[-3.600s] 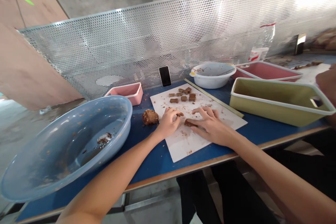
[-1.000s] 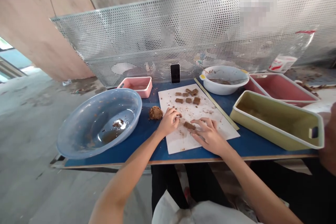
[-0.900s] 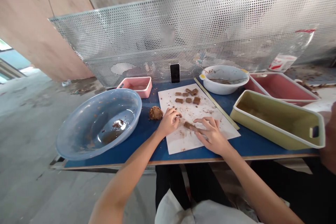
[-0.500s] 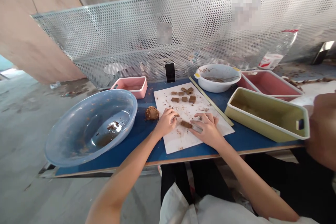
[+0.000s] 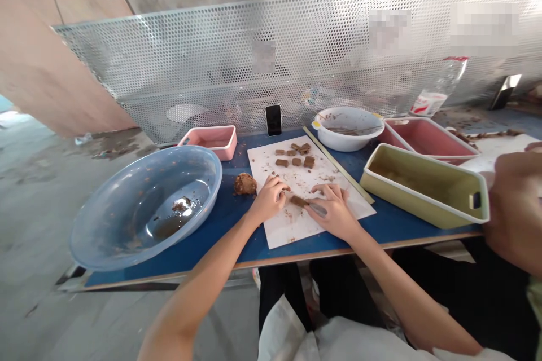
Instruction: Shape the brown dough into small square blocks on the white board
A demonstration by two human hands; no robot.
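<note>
A small brown block (image 5: 298, 201), like clay, lies on the white board (image 5: 279, 232) between my hands. The thumb and index finger of my right hand (image 5: 334, 211) close on the block's right end; the other fingers curl over the board. My left hand (image 5: 270, 200) rests at the board's left side with its fingers bent together, close to the block's left end. Whatever its fingertips hold is hidden. Farther back on the board sit several similar brown blocks (image 5: 296, 162), with crumbs scattered around. A rough brown lump (image 5: 244, 184) stands just left of the board.
A large blue basin (image 5: 84, 208) with some murky water stands left, a pink tray (image 5: 228, 149) behind it. A phone (image 5: 274, 120) leans against the mesh panel. A wooden strip (image 5: 339, 166), white basin (image 5: 351, 141), green bin (image 5: 423, 203) and another person's hand (image 5: 519, 203) are to the right.
My right fingers have moved in against the block's right end, and the block has turned slightly. My left hand has barely moved. The view has shifted a little.
</note>
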